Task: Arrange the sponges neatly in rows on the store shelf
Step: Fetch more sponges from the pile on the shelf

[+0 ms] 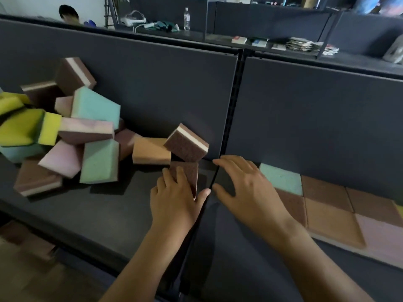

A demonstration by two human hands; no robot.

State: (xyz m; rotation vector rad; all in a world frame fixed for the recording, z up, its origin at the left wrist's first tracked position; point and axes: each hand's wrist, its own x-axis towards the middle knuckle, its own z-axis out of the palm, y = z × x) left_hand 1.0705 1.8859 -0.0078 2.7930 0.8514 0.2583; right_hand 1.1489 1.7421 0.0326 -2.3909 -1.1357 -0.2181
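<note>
The dark grey shelf before you has two sections, with a black upright between them and a grey back panel behind. On the left section the loose sponges lie in an untidy pile. On the right section the rows are already begun, flat sponges lying edge to edge, with a green sponge at the back corner nearest to the upright.

Your left hand grips a brown sponge just left of the upright: the fingers are curled over its top and the thumb presses on its right side. The sponge is tilted, and its far end is near a brown-and-white sponge that leans on an orange sponge. Your right hand holds nothing. Its fingers are spread and almost straight, just right of the upright, and it hides the left end of the rows. I cannot tell if it touches the shelf.

I judge that the step is to bring this brown sponge across to the rows. Lift it clear first, so that the leaning sponge behind does not fall with it. Turn it flat like its neighbours and set it on the free place left of the rows, beside the green one. Use the free right hand to press its edges square against the neighbours, without a gap. Do not squeeze hard: the foam probably bends and then springs crooked.
</note>
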